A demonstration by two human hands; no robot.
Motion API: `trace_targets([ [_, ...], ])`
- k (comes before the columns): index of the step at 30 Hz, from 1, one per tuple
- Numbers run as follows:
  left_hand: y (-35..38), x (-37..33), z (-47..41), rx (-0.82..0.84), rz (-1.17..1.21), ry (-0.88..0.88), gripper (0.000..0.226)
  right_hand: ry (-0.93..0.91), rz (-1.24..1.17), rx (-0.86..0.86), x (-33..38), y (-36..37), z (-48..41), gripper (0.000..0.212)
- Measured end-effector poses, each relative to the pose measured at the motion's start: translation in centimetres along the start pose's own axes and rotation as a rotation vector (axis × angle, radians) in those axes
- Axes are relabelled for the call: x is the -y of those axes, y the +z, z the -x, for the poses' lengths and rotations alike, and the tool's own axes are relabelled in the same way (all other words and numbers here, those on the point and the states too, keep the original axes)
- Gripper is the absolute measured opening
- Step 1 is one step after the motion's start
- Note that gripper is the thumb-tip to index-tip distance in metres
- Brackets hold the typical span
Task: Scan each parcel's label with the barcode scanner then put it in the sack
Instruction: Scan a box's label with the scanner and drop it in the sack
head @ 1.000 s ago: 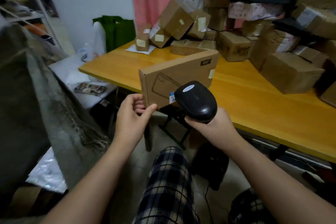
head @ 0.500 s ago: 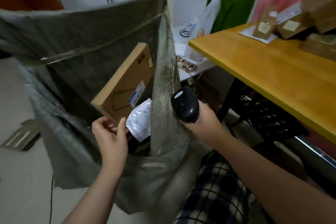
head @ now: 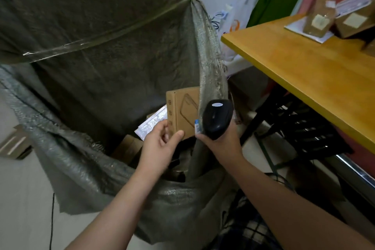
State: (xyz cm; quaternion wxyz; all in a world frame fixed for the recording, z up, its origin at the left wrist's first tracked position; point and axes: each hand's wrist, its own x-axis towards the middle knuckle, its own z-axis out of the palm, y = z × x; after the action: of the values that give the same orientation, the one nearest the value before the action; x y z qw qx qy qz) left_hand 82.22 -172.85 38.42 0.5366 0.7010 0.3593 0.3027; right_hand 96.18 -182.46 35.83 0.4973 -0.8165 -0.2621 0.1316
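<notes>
While the left hand (head: 162,144) pinches the flat parcel (head: 182,111) by its lower corner over the mouth of the sack (head: 101,67), that thin grip could let it tip, and its right end may snag the hanging fold (head: 211,71). The right hand (head: 221,144) is wrapped round the scanner (head: 218,121), just beside that fold. The counter (head: 304,63) edge lies well to the right, with open room left and below.

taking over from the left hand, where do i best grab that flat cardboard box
Probably its free top-left corner, from above: the flat cardboard box stands nearly upright and is thin, so pinch across its broad faces. The left hand pinches the bottom corner; the sack edge and scanner cover its right side.
</notes>
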Motion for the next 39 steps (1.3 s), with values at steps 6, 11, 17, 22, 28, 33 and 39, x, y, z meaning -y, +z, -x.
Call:
trace_targets([
  [6,-1.2,2.2,-2.3,-0.043,-0.384,0.050,0.025,0.127,0.005,-0.081,0.5,-2.5,-1.3,0.060],
  [11,-1.0,4.1,-5.2,0.046,-0.852,-0.023,0.027,0.069,0.024,-0.060,2.8,-7.2,0.1,0.064],
  [17,-1.2,2.3,-6.2,0.118,-1.187,0.073,0.027,0.029,-0.068,-0.121,4.4,-8.3,2.3,0.053],
  [22,-2.7,0.4,-3.7,0.181,-1.346,0.134,0.039,0.108,-0.120,-0.062,5.0,-8.2,2.6,0.068],
  [28,-3.1,-2.3,-2.7,0.206,-1.379,0.152,0.050,0.113,-0.427,-0.005,10.0,-7.2,1.5,0.044],
  [33,-1.8,-5.0,-1.7,0.121,-1.186,0.236,0.052,0.187,-0.404,0.035,8.4,-7.5,2.3,0.053],
  [39,1.3,-7.7,-0.3,0.181,-1.008,0.365,0.044,0.168,-0.306,0.003,5.6,-9.4,2.4,0.051],
])
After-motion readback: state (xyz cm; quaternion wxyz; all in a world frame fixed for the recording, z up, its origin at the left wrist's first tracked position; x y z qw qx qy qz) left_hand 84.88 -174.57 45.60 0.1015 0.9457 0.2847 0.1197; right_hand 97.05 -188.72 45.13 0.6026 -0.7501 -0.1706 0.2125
